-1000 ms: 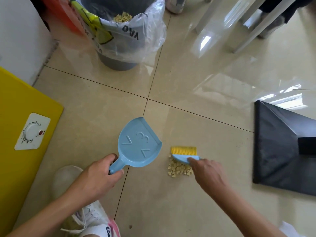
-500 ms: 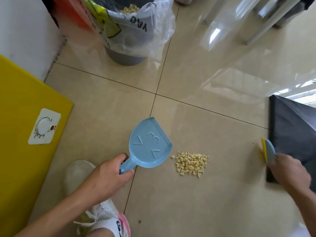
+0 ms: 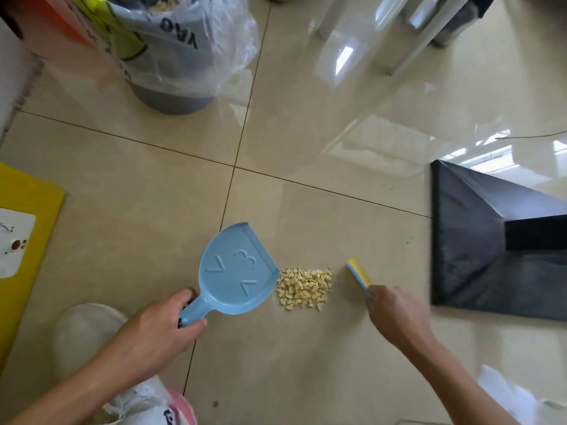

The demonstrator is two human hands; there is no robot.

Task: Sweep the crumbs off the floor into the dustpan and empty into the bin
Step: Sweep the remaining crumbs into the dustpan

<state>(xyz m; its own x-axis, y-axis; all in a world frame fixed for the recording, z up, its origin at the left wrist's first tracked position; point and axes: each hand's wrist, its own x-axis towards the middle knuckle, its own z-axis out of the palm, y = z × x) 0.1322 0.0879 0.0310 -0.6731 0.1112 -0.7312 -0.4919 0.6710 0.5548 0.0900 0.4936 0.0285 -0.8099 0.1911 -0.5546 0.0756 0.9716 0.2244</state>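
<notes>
The left hand is wrapped round the stub handle of the light-blue plastic dustpan, fingers curled over it and thumb beneath; the pan lies low on the glossy beige tiled floor with its open lip turned to the right, just beside the small heap of pale yellow crumbs, so that a push from the far side should carry them straight in. The right hand holds the little blue hand-brush with yellow bristles; its fingers are hidden behind the back of the hand, though the brush handle plainly runs into its grip. The brush stands near the heap on the side away from the pan, apart from the crumbs, which looks like the start of a stroke towards the lip; the heap sits between the two tools and none of it is in the pan yet. The grey bin with its clear plastic liner stands well apart at the top left, mouth open for emptying.
</notes>
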